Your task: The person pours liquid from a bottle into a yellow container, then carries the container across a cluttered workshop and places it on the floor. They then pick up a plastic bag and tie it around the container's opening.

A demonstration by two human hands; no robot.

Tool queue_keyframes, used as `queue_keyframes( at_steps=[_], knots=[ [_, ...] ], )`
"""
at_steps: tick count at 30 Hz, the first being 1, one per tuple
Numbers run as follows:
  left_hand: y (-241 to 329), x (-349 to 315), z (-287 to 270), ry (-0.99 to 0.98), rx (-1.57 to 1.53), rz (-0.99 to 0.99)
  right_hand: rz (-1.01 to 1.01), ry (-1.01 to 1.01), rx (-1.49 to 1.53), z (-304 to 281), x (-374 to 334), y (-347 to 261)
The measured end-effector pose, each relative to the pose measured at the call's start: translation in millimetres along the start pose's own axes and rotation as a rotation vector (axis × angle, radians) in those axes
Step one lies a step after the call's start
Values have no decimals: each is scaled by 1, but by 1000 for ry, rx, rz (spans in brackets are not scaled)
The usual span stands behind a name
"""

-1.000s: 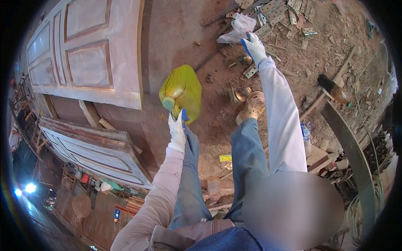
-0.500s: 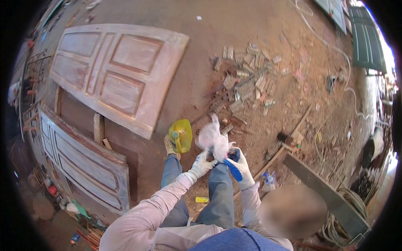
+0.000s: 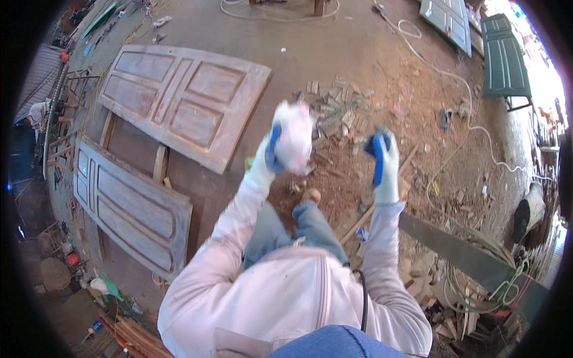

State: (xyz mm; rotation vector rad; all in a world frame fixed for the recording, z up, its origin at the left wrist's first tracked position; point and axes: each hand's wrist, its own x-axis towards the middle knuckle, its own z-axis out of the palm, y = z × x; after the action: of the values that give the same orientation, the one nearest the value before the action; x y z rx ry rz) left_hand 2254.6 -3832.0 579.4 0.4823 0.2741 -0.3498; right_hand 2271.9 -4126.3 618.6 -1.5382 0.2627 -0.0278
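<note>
My left hand [image 3: 271, 152], in a white glove with a blue palm, is raised in front of me. It grips a crumpled white-and-pink bundle [image 3: 295, 137], blurred, perhaps cloth or a plastic bag. My right hand [image 3: 383, 154], gloved the same way, is held up well apart on the right. Its fingers are curled in, and a dark patch shows at their tips; what it is cannot be made out. Behind my left wrist, only a sliver of the yellow jug [image 3: 249, 162] shows.
Two panelled wooden doors [image 3: 206, 113] [image 3: 134, 206] lie on supports at left. Scattered wood offcuts [image 3: 340, 110] cover the ground ahead. A pale hose [image 3: 444, 71], a long board [image 3: 462, 253] and coiled rope [image 3: 477, 286] are at right. Another person [image 3: 45, 113] is far left.
Both hands have come up and moved apart. The bundle, earlier low between both hands, is now raised in my left hand alone. The yellow jug has become mostly hidden.
</note>
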Motion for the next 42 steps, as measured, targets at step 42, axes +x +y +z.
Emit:
queue_keyframes(
  at_steps=[42],
  knots=[
    [155,684,155,443,187,-42,107,276,29,-73,626,-221]
  ],
)
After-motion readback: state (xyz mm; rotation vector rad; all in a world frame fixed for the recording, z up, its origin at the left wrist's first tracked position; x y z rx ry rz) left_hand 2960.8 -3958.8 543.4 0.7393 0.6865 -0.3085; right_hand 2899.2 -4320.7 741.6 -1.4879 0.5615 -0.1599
